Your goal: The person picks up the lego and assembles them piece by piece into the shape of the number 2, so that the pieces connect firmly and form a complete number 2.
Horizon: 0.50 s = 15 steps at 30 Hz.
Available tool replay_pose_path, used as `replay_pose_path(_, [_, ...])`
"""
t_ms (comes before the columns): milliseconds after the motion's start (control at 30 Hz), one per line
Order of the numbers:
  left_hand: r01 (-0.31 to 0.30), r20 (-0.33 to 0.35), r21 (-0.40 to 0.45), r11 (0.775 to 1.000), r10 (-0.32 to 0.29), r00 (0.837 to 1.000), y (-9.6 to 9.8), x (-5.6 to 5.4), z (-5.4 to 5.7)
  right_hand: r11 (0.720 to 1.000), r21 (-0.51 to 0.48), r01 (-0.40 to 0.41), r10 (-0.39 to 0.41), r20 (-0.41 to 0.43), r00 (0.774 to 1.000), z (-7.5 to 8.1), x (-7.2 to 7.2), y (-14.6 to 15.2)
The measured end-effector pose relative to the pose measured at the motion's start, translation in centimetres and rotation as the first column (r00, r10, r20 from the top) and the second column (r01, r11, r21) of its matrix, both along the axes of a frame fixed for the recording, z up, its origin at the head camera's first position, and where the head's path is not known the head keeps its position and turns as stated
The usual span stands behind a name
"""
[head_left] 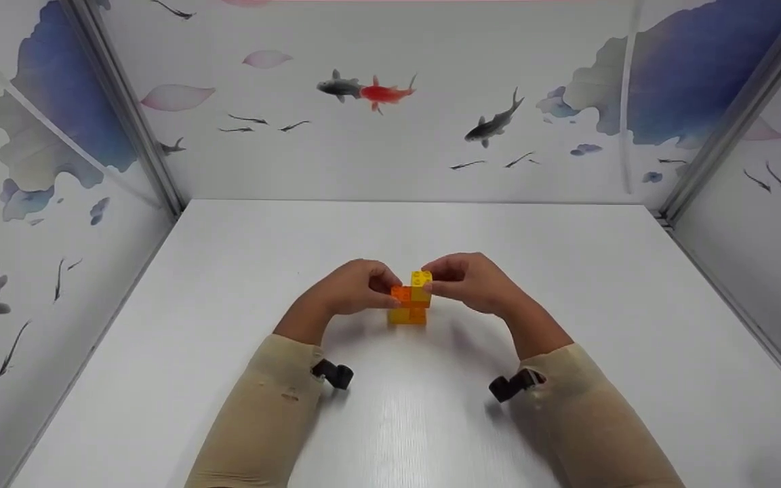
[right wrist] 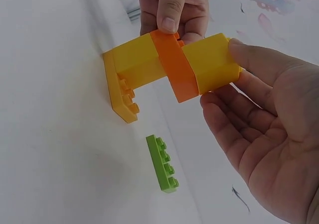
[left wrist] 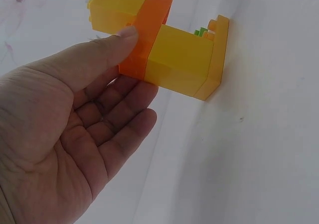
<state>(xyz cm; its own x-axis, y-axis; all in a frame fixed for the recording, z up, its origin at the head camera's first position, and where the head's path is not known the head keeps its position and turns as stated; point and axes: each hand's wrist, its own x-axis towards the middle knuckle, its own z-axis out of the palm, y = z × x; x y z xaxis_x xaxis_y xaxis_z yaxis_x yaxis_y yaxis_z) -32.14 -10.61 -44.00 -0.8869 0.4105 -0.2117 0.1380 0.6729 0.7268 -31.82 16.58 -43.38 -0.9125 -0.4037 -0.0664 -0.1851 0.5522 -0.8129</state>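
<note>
A small stack of building blocks stands on the white table, between both hands. Its bottom is a flat amber brick (right wrist: 113,92), and a yellow block (left wrist: 179,59) rises from one end of it. Above that lies a flat orange brick (right wrist: 174,67), topped on the right by a second yellow block (head_left: 420,287). My left hand (head_left: 358,288) pinches the orange brick by its left end, thumb on the near face. With thumb and fingertips, my right hand (head_left: 475,281) grips the upper yellow block, which sits against the orange brick.
A narrow green brick (right wrist: 162,164) lies on the table beyond the stack in the right wrist view; the head view hides it. White printed panels (head_left: 390,156) wall the table (head_left: 390,434) at the back and sides. Black straps (head_left: 333,374) hang at both sleeves.
</note>
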Motion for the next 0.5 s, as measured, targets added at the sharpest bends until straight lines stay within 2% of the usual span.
replay_pose_path(233, [-0.01, 0.017, -0.006, 1.0, 0.01, 1.0, 0.2, -0.1, 0.1, 0.996, 0.0, 0.089, -0.089, -0.011, 0.996, -0.2, -1.0, 1.0])
replay_pose_path(500, [-0.024, 0.04, -0.008, 1.0, 0.024, 0.999, 0.1, -0.3, -0.1, 0.986, 0.049, 0.161, -0.162, 0.028, 0.986, -1.0, -2.7, 1.4])
